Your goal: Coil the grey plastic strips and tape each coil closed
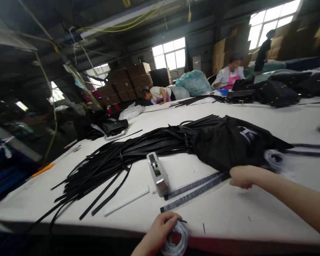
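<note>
Near the table's front edge, my left hand (162, 225) is closed on a coiled strap (182, 236), which looks wrapped in clear plastic. My right hand (241, 177) is closed at the lower edge of a black cloth bag (218, 145), pinching its fabric; the fingertips are partly hidden. Two flat black strips in clear wrap (193, 193) lie side by side, their far ends running up to the cloth by my right hand. A second wrapped coil (274, 159) sits beyond my right wrist. Left of the strips stands a tape dispenser (158, 174).
A tied bundle of long black straps (138, 142) stretches leftward across the white table (282, 213). A white rod (126, 201) lies before it, and an orange-handled tool (43, 170) at the left edge. Black bags (272, 92) and two people are across the table; another person stands farther back.
</note>
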Motion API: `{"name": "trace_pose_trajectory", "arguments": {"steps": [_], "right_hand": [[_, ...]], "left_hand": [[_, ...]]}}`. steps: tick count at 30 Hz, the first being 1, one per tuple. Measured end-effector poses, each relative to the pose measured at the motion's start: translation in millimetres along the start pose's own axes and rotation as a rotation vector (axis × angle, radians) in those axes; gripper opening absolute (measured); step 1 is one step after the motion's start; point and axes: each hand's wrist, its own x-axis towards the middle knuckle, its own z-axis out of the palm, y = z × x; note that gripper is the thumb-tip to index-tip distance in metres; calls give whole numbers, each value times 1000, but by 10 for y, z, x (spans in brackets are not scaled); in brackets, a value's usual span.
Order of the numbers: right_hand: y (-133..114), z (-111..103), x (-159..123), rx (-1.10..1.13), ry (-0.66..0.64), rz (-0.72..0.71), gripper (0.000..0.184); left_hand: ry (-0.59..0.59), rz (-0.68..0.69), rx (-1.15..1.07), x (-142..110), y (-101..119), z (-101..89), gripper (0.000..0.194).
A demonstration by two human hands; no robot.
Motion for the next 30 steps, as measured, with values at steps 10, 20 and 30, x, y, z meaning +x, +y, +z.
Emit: {"name": "trace_pose_trajectory", "arguments": {"steps": [10, 20, 30], "right_hand": [[-1259, 797, 951, -153, 61, -462, 46], [-1758, 268, 2045, 83, 189, -161, 43], [-1932, -356, 2291, 238, 144, -65, 52]], "left_hand": [[-22, -41, -97, -69, -147, 106, 60], [-88, 146, -2, -19, -156, -78, 36], [-179, 206, -42, -28, -234, -108, 39]]}}
